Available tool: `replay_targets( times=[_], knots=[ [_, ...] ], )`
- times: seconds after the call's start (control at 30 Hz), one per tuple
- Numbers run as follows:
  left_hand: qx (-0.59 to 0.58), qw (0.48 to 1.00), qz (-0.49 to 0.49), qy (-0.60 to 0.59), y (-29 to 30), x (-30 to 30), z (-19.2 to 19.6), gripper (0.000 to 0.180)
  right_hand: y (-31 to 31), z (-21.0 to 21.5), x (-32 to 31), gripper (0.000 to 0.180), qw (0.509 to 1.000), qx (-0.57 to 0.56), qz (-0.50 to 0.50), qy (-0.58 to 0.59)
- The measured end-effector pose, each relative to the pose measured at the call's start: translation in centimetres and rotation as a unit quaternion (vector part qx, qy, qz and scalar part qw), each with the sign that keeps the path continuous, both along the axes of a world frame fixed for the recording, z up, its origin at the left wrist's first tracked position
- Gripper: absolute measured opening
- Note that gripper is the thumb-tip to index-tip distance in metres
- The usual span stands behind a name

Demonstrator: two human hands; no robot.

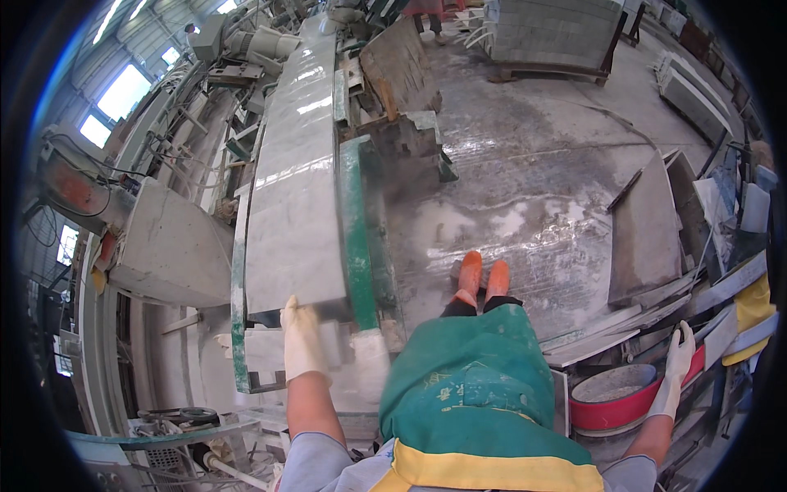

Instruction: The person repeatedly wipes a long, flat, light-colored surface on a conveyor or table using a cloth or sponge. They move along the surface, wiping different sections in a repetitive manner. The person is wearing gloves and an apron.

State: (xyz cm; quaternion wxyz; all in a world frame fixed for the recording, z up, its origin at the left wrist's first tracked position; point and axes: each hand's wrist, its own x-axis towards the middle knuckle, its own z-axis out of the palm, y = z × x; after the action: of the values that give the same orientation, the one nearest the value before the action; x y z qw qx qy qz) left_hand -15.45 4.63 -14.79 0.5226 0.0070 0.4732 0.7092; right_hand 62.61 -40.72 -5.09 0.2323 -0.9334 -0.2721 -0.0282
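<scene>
A long, pale grey stone slab (295, 197) with a wet shine lies lengthwise on a green-edged machine bed (357, 238) to my left front. My left hand (303, 340), in a whitish glove, grips the slab's near end; its tip shows on top while the other fingers are mostly hidden. Below that end, a shorter pale block or strip (266, 348) sits between the bed's rails. My right hand (679, 357), gloved too, is held out to the right with fingers stretched. It is nearest a red basin (611, 414) and appears to hold nothing.
Boards and offcuts (648, 234) lean along the right. The wet concrete floor (508, 180) stretches ahead, with stacked blocks on a pallet (553, 37) farther off. A large grey machine housing (172, 242) stands left of the bed. Another person's legs (430, 25) show at the far end.
</scene>
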Motion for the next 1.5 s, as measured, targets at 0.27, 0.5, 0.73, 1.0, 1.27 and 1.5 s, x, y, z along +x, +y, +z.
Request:
replay_targets(
  times=[0.27,0.5,0.73,1.0,1.27,1.5],
  knots=[
    [-0.189,0.96,-0.021,0.204,2.4,-0.4,2.5,0.037,-0.7,-0.8,1.3,0.034,0.991,-0.031,0.005,-0.128],
    [-0.208,0.854,-0.124,0.461,0.9,-0.1,2.6,0.082,-6.0,-3.6,8.4,0.045,0.961,-0.095,-0.1,-0.239],
    [-0.131,0.886,-0.067,0.44,1.5,1.2,0.8,0.08,-7.9,-7.9,13.2,0.048,0.939,-0.158,-0.219,-0.213],
    [-0.392,0.419,-0.302,0.761,-1.2,5.3,9.9,0.094,-8.0,-7.1,11.8,0.045,0.944,-0.134,-0.196,-0.228],
    [-0.11,0.145,-0.294,0.938,0.9,6.1,10.0,0.059,-8.0,-3.9,10.4,0.044,0.963,-0.063,-0.181,-0.188],
    [-0.116,0.194,-0.364,0.903,3.7,4.4,6.6,0.061,-10.2,-6.7,12.5,0.051,0.928,-0.173,-0.242,-0.224]
  ],
)
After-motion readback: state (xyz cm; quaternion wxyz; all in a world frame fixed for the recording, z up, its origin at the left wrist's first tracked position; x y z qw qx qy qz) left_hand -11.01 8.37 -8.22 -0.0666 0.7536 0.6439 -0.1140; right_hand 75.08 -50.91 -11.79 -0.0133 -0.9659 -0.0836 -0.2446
